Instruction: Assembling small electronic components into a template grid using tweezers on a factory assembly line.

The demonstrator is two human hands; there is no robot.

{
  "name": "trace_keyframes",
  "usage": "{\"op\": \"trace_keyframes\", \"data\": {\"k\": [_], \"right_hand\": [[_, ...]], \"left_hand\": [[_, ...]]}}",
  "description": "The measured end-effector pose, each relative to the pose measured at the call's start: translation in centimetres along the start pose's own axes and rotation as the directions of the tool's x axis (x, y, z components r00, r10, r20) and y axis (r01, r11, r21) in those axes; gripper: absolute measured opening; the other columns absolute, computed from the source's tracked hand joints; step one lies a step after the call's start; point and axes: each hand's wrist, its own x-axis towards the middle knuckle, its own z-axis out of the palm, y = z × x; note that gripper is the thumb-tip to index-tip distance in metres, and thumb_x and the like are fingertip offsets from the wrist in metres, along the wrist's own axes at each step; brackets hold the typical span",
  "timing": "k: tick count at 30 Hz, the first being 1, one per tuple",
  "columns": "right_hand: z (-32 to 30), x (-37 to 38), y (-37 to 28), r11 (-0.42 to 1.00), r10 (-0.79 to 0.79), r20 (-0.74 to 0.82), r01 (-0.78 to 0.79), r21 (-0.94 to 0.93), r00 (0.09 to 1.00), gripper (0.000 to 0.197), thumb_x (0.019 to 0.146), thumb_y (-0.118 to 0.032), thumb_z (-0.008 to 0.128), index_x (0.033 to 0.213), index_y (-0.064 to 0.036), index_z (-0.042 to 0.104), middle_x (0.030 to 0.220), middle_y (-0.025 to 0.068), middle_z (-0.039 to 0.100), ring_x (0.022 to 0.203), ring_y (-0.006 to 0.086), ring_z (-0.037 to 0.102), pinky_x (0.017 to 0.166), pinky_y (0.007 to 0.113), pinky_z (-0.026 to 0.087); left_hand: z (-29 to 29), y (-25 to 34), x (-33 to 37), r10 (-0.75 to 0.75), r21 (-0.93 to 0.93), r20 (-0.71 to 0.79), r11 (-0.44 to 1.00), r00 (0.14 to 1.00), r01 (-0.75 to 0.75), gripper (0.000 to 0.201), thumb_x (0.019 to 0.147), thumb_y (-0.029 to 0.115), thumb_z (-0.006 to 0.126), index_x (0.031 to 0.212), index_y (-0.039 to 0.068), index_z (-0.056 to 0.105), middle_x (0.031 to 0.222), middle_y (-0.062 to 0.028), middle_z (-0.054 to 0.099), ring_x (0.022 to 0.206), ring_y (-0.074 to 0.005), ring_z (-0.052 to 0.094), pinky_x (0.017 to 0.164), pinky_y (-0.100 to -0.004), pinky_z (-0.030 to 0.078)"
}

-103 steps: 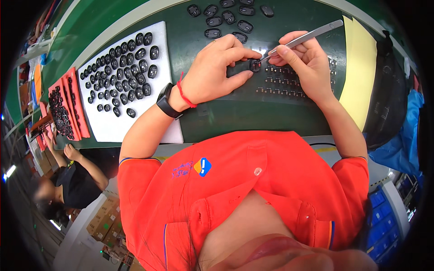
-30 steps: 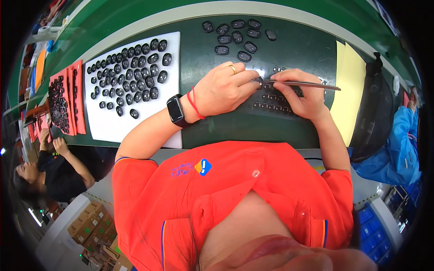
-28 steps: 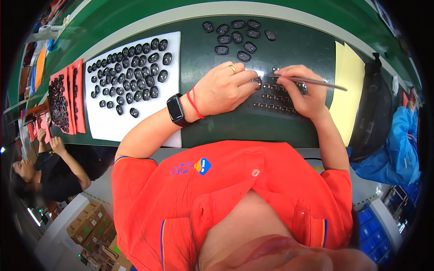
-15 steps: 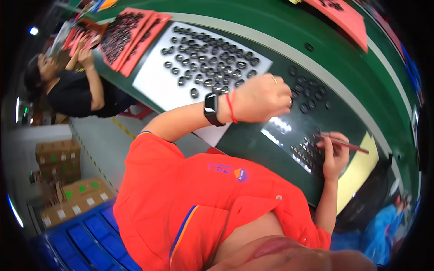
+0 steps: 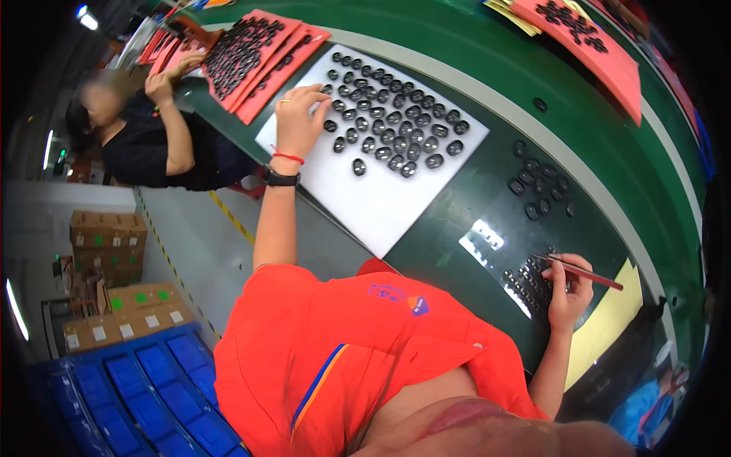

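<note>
My left hand [image 5: 301, 122], with a dark watch and a red cord at its wrist, reaches over the left edge of a white foam sheet [image 5: 343, 202]. Its thumb and forefinger are pinched at a glossy black oval piece [image 5: 327, 89]. Rows of similar black oval pieces [image 5: 393, 118] cover much of the sheet. In my right hand [image 5: 569, 295] is a slim reddish-brown stick-like tool [image 5: 601, 281] with a thin dark tip. That tip is above a clear sheet bearing small dark parts [image 5: 525, 282]. Whether the tool has two prongs I cannot tell.
More black oval pieces [image 5: 542, 183] lie on the green table [image 5: 449, 213], right of the foam sheet. Pink sheets [image 5: 285, 68] loaded with pieces lie far left, beside a co-worker in black [image 5: 145, 148]. Yellow paper [image 5: 601, 331] sits at right; another pink sheet [image 5: 609, 72] at far right.
My left hand has swung left from above the table beside the loose pieces to the foam sheet's left edge. My right hand keeps its tool over the small parts. The whole view has shifted.
</note>
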Motion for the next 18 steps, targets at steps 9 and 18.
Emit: {"op": "trace_keyframes", "data": {"k": [9,18], "right_hand": [[0.2,0.1,-1.0,0.998,0.019,0.015,-0.019,0.063,1.0,0.014,0.085,0.003,0.056,0.098,0.0034,0.052,0.085,0.0111,0.063,0.067,0.0129,0.061,0.063,0.023,0.049],[-0.5,0.6,-0.5,0.938,0.195,-0.03,-0.177,0.298,0.98,0.017,0.087,-0.002,0.055,0.103,0.0025,0.049,0.085,0.0109,0.062,0.066,0.0115,0.059,0.06,0.022,0.048]], "left_hand": [[6.1,13.3,10.2,0.47,-0.404,0.122,0.828,0.874,-0.389,0.03,0.077,0.02,0.067,0.102,0.005,0.063,0.108,-0.0144,0.061,0.098,-0.0296,0.057,0.086,-0.0356,0.044],[19.3,19.5,15.3,0.366,-0.447,0.32,0.872,0.874,-0.202,0.033,0.073,0.029,0.071,0.096,0.006,0.067,0.091,-0.0108,0.064,0.082,-0.0235,0.061,0.074,-0.0335,0.049]]}}
